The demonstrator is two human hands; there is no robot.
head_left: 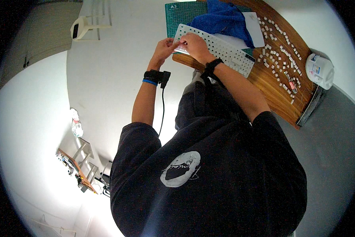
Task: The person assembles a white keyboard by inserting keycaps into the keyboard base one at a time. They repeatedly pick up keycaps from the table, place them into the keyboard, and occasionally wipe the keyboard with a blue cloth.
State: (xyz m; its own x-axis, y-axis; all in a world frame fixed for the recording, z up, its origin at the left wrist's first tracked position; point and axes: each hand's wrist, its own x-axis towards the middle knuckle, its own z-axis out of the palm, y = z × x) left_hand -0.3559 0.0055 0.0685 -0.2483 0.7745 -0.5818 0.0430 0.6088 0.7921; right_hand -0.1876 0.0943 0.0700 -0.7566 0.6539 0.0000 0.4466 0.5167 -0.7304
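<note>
A white keyboard [232, 55], with most of its keycaps off and rows of dark spots showing, lies tilted along the table's near edge. At its left end my left hand [164, 50] is closed, fingertips pinching the near corner. My right hand [195, 45] reaches over the same end, its fingers bent down together against the keyboard. Whatever is between those right fingertips is too small to make out. Many loose white keycaps [270, 51] lie scattered on the wooden table [260, 83] to the right.
Behind the keyboard, a crumpled blue cloth [221, 19] lies over a green cutting mat [175, 17] and a white sheet [254, 29]. A white plastic jug [320, 71] stands beyond the table's right edge. A small red-and-silver item [292, 87] lies among the keycaps. A pale chair [80, 28] stands far left.
</note>
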